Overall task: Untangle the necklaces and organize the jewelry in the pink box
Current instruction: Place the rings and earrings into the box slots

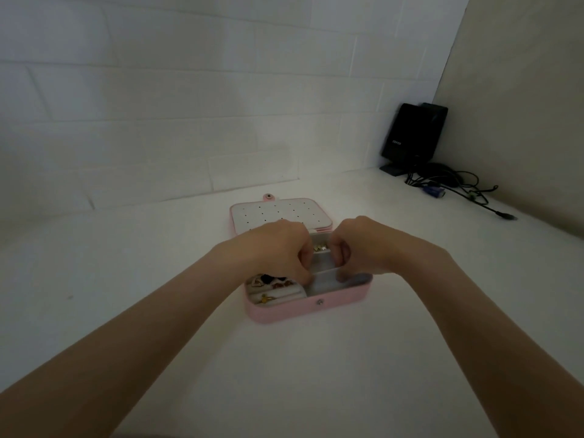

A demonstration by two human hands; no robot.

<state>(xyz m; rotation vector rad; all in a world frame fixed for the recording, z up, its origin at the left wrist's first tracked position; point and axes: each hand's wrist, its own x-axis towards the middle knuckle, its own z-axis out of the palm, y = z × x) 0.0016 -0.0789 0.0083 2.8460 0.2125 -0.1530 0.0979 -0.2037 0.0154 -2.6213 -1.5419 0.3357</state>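
Note:
The pink box (316, 308) lies open on the white table, its white lid (278, 213) with rows of small holes folded back flat. My left hand (271, 248) and my right hand (363, 241) hover close together over the box's middle, fingers curled down into the compartments by a grey divider (328, 275). Whatever is between the fingertips is hidden, and no chain shows. Small gold pieces (319, 248) sit in a back compartment between the hands. Rings and earrings (268, 292) rest in the ring rolls at the front left.
A black speaker (410, 137) stands in the back right corner with a tangle of black cables (458, 188) trailing along the right wall. A white brick wall runs close behind the box.

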